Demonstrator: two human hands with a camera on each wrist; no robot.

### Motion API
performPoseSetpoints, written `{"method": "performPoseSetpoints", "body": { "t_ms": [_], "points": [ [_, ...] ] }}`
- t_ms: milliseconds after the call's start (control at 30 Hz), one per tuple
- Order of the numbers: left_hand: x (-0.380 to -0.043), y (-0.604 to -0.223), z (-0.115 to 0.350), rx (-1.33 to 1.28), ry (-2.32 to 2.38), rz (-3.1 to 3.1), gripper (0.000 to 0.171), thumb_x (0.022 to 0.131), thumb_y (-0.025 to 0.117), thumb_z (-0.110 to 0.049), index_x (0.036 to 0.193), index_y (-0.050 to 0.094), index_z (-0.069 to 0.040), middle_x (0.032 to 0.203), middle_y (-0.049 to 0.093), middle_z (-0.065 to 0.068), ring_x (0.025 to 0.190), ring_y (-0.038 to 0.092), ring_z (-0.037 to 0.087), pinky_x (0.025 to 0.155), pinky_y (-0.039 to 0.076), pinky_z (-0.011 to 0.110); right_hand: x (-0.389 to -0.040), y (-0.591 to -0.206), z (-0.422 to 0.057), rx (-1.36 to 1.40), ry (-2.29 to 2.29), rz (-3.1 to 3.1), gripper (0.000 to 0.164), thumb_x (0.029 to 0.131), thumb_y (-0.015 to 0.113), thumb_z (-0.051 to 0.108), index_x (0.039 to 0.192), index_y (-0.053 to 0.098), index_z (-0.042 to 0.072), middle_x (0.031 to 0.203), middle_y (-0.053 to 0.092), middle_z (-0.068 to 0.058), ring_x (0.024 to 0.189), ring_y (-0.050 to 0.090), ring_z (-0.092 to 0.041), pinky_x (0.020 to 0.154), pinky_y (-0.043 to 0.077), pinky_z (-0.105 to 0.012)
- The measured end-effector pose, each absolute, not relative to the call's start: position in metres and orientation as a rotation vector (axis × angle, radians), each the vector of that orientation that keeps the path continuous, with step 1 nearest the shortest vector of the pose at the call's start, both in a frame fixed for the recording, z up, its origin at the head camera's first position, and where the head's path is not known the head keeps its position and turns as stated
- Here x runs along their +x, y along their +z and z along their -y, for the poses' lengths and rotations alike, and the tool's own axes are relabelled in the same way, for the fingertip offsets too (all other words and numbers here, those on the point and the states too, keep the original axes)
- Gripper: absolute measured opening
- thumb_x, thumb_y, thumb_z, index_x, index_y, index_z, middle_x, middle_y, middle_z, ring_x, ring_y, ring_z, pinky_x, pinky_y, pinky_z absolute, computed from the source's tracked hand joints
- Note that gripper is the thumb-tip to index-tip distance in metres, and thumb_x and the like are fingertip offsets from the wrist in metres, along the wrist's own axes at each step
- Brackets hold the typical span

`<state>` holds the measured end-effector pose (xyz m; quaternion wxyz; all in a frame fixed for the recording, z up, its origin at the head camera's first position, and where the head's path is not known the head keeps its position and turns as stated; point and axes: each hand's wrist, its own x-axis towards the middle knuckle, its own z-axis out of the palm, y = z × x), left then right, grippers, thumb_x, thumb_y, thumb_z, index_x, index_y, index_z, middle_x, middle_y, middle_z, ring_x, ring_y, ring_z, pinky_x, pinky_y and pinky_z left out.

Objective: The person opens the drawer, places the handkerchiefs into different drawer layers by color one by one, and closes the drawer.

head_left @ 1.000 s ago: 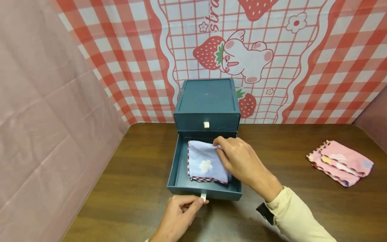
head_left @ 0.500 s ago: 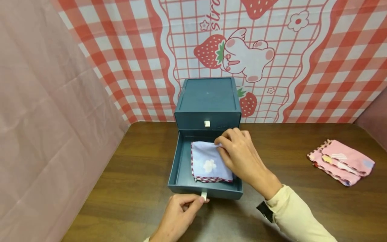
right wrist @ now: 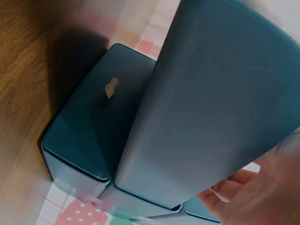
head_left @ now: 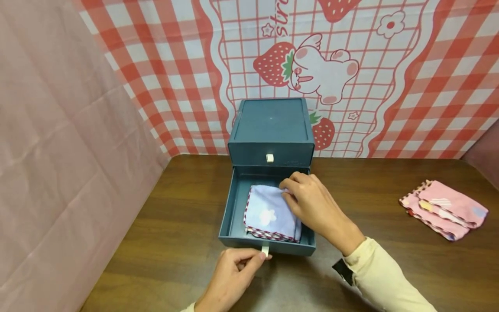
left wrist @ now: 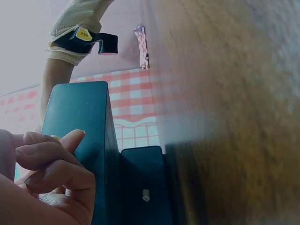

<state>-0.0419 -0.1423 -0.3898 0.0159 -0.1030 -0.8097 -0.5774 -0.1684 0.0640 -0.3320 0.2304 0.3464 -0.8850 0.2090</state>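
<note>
In the head view, a lavender folded handkerchief (head_left: 269,212) with a white flower and a red-and-white edge lies in the pulled-out dark teal drawer (head_left: 227,216). My right hand (head_left: 312,201) reaches over the drawer's right side and pinches the cloth's far right corner between thumb and fingers. At the drawer's front, my left hand (head_left: 235,275) pinches the pale pull tab (head_left: 265,251). The left wrist view has my left hand (left wrist: 56,173) against the drawer front (left wrist: 79,108); the right wrist view shows my right hand (right wrist: 262,185) beyond the drawer's side, its fingertips hidden.
A drawer cabinet (head_left: 273,121) stands against the checked strawberry backdrop, its top drawer (head_left: 249,154) closed. Beneath the pulled-out drawer sits another closed drawer (right wrist: 98,117) with a pale tab. A folded pink handkerchief (head_left: 444,208) lies at the right of the wooden table (head_left: 175,238).
The lavender handkerchief has shifted toward the drawer's front, my right hand moving slightly with it and keeping its corner. My left hand stays on the tab, and the drawer stays pulled out.
</note>
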Motion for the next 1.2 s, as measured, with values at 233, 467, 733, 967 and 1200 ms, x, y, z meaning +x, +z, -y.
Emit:
{"method": "performPoseSetpoints", "body": {
  "t_ms": [233, 467, 733, 967, 1200],
  "points": [
    [-0.042, -0.39, 0.142, -0.33, -1.784, 2.517, 0.014, 0.096, 0.068, -0.02, 0.091, 0.08, -0.016, 0.085, 0.075, 0.0, 0.059, 0.049, -0.002, 0.05, 0.039, 0.014, -0.17, -0.332, -0.065, 0.966, 0.549, 2.448, 0.011, 0.09, 0.074, 0.012, 0.099, 0.073, 0.006, 0.094, 0.069, -0.006, 0.084, 0.062, -0.02, 0.076, 0.048, -0.038],
    [-0.042, -0.391, 0.142, -0.334, -1.779, 2.532, 0.014, 0.096, 0.067, -0.02, 0.091, 0.08, -0.018, 0.085, 0.075, 0.001, 0.059, 0.049, -0.002, 0.051, 0.041, 0.015, -0.171, -0.333, -0.065, 1.054, 0.513, 2.429, 0.012, 0.091, 0.07, 0.01, 0.102, 0.072, 0.006, 0.1, 0.07, -0.008, 0.095, 0.063, -0.024, 0.083, 0.049, -0.044],
    [-0.042, -0.393, 0.142, -0.341, -1.762, 2.535, 0.015, 0.096, 0.067, -0.019, 0.091, 0.08, -0.016, 0.083, 0.074, 0.001, 0.06, 0.05, -0.001, 0.051, 0.04, 0.015, -0.159, -0.33, -0.062, 1.319, 0.416, 2.592, 0.011, 0.089, 0.07, 0.008, 0.1, 0.073, 0.01, 0.096, 0.071, -0.001, 0.092, 0.063, -0.02, 0.082, 0.052, -0.042],
    [-0.043, -0.393, 0.141, -0.343, -1.751, 2.541, 0.015, 0.096, 0.067, -0.02, 0.092, 0.08, -0.015, 0.081, 0.072, 0.0, 0.061, 0.049, -0.001, 0.052, 0.039, 0.014, -0.153, -0.333, -0.06, 1.378, 0.333, 2.592, 0.007, 0.087, 0.069, 0.005, 0.092, 0.071, 0.009, 0.086, 0.068, 0.0, 0.082, 0.065, -0.016, 0.08, 0.054, -0.041],
    [-0.042, -0.393, 0.141, -0.323, -1.765, 2.543, 0.015, 0.096, 0.067, -0.02, 0.092, 0.08, -0.016, 0.082, 0.073, 0.001, 0.06, 0.048, -0.002, 0.051, 0.039, 0.014, -0.154, -0.331, -0.06, 1.339, 0.352, 2.564, 0.007, 0.088, 0.068, 0.003, 0.092, 0.073, 0.006, 0.084, 0.068, -0.001, 0.08, 0.065, -0.016, 0.081, 0.055, -0.041]
  ]
}}
